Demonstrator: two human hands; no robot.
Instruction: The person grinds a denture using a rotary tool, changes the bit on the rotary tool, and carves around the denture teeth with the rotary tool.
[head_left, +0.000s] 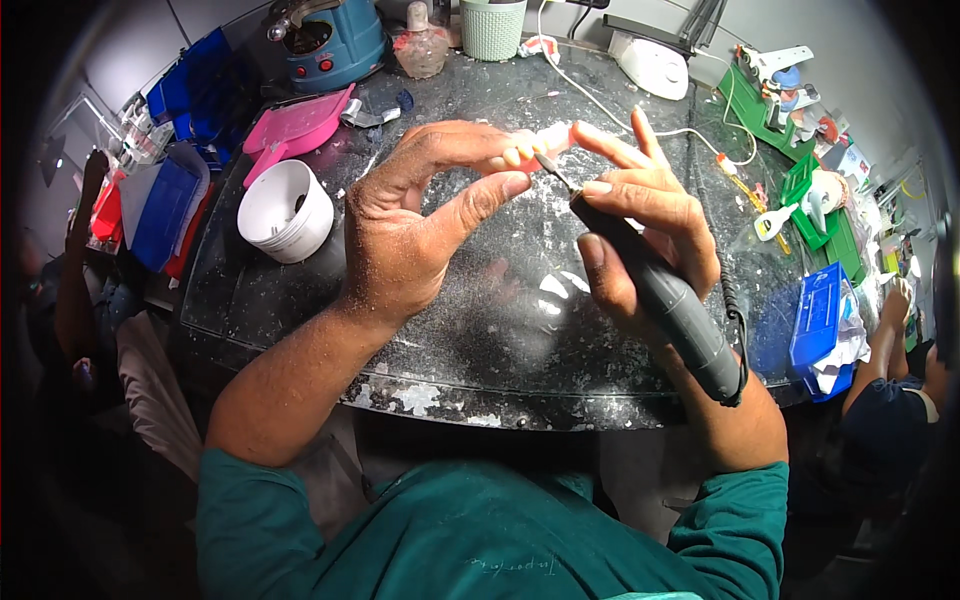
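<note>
Left grip (395, 225): closed on the denture piece (516, 155), its left end held at the fingertips; fingers arched over from the far side, thumb extended beneath, wrist bent, powder on the skin. Denture piece is raised above the tabletop (470, 345), between the two hands.

Right grip (655, 205): closed around the black handpiece (668, 300), pen-fashion, thumb below; upper fingers splayed toward the right end of the denture piece, touch not certain. Bit (556, 173) points at the teeth of the denture piece; contact or narrow gap, cannot tell. Handpiece body slants down and right from the denture piece, coiled cord (732, 290) hanging at its right side.

Forearms: both rise from the near side and converge on the denture piece, elbows spread. Between them, dusty tabletop runs from below the denture piece to the chipped, curved near edge.

Bounds, relative to the denture piece: white tub (290, 240) to the left, near the left wrist; pink dustpan (305, 125) farther left; white cable (600, 105) beyond and right; blue bin (820, 318) well to the right, at the tabletop's side edge.
</note>
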